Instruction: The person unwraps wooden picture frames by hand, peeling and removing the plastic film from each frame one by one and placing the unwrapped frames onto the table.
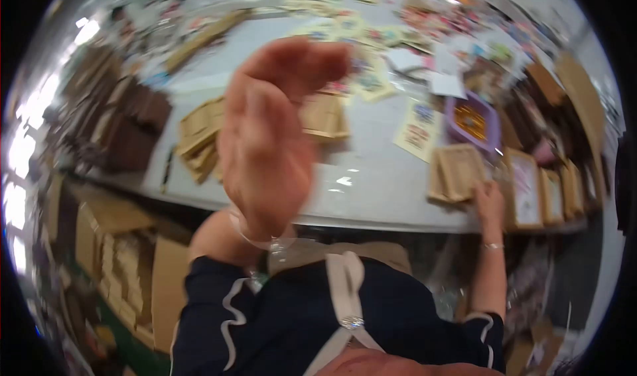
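Note:
My left hand [272, 130] is raised close to the camera, smeared by motion. Its fingers bend over to the right with the thumb apart, and I see nothing held in it. Behind it on the table lie several kraft cardboard boxes [199, 127], partly hidden by the hand. My right hand [490, 207] is at the table's front edge on the right, fingers closed at the right side of a shallow kraft box [458, 170]. A printed card [419, 129] lies just beyond that box.
A purple basket [472, 121] holds gold-coloured pieces. Upright framed boxes [527, 187] stand in a carton at the right. Dark brown boxes [136, 124] are stacked at the left. Cards and colourful small items cover the far table. An open carton [169, 290] sits below at left.

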The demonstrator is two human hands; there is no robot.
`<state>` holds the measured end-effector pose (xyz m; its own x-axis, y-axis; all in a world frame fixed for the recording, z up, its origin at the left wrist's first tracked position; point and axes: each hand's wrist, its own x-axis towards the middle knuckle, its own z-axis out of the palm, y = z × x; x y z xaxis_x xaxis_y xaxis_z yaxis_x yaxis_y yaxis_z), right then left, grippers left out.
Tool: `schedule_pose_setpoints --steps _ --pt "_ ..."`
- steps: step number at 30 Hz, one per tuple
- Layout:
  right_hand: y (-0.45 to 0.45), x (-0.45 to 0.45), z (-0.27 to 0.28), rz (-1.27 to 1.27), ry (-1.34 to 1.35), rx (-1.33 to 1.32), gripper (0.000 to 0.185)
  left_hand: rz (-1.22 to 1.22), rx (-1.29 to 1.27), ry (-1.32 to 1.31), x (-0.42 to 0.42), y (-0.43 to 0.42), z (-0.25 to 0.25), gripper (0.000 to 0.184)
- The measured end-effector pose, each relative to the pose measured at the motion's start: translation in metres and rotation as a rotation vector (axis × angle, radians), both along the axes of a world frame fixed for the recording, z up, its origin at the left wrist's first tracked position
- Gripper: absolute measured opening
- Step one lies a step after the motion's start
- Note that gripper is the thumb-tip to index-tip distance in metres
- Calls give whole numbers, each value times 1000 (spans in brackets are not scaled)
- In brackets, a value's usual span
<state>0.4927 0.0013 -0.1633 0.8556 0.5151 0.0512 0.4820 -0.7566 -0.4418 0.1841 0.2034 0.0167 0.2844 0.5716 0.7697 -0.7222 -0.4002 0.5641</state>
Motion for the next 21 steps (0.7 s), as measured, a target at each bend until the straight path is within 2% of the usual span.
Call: schedule_pose_setpoints --steps 1,2,4,6,9,11,13,14,16,21 --pt "6 7 -2 -26 42 -36 40 -112 82 -108 -1 -19 16 46" --pt "3 26 -15 -8 8 -38 42 -196 168 -107 -7 -31 29 41" --pt "6 30 -24 1 -56 4 49 -121 219 -18 -28 -26 34 40" --pt "8 35 -13 29 17 -103 51 -92 265 72 -34 -31 41 38" --pt "-5 63 -35 68 134 -94 56 -89 301 173 -39 -40 40 35" --pt "-17 90 -74 107 -120 16 56 -77 334 232 -43 -44 42 33" --pt "-5 90 -60 82 180 41 47 -67 387 281 -46 -48 47 31" --pt "-5 87 -52 88 182 45 47 -68 410 304 -46 -50 49 30" --pt "-5 69 -35 -96 756 364 32 -71 455 348 -46 -52 52 28" --pt "-10 70 -36 -124 767 639 20 -100 589 429 -43 -53 63 22"
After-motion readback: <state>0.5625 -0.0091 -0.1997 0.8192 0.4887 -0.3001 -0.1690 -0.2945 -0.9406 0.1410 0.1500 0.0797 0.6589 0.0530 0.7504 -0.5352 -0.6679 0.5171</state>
